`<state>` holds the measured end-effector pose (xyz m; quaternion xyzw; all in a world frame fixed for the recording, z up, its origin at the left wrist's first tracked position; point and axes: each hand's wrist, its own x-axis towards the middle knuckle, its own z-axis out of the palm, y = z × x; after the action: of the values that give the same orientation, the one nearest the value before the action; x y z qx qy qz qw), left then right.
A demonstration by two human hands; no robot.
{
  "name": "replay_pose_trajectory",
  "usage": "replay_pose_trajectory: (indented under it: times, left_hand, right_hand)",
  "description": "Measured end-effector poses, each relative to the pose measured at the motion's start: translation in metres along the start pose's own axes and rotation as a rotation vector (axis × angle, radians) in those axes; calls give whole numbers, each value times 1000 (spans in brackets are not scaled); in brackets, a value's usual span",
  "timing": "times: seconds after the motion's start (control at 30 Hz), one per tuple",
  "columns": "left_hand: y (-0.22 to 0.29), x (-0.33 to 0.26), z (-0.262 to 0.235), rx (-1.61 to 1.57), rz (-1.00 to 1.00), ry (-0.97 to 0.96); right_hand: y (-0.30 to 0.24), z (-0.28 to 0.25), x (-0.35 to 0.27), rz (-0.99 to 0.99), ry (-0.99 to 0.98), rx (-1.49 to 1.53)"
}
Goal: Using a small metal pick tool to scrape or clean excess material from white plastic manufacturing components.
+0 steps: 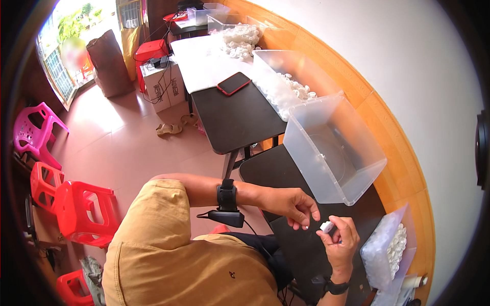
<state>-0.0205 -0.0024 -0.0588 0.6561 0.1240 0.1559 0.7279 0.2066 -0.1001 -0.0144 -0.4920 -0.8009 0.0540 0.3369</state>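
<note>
Over the dark table [311, 255], my right hand [341, 245] pinches a small white plastic part [327, 227] between thumb and fingers. Just left of it, my left hand [292, 205] is closed, its fingertips curled down. A tiny pale bit [306, 227] shows at those fingertips, too small to name. The two hands are close but apart. Beyond them stands a large clear plastic bin [337, 186], with a small white speck on its inside. To the right of my right hand sits a clear plastic bag [376, 255] with many white round parts [396, 250] in it.
Another clear bin [270, 76] farther back holds white parts [298, 87]. A phone [234, 83] lies on the black table beside a white sheet [201, 56]. More white parts [239, 41] are heaped behind. Red stools [84, 211] and a pink chair [38, 130] stand left.
</note>
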Motion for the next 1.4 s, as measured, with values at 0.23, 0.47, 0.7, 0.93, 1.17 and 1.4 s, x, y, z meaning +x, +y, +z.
replay_pose_trajectory:
  times: [0.23, 0.47, 0.7, 0.93, 1.17, 1.4]
  left_hand:
    - [-12, 13, 23, -326, -224, -106]
    - [-5, 12, 34, -126, -406, -106]
    - [17, -56, -41, -241, -30, 415]
    - [19, -151, -134, -15, -102, 791]
    - [12, -187, -292, 51, -354, 1031]
    - [53, -167, -426, 96, 275, 1637]
  right_hand:
    - [-7, 14, -10, -223, -62, -269]
    - [-15, 14, -28, -245, -112, -228]
    - [20, -15, -51, 133, 21, -119]
    - [94, -12, -102, 478, 43, -77]
    - [130, -1, -134, 548, 177, 109]
    - [120, -7, -117, 561, 43, -32]
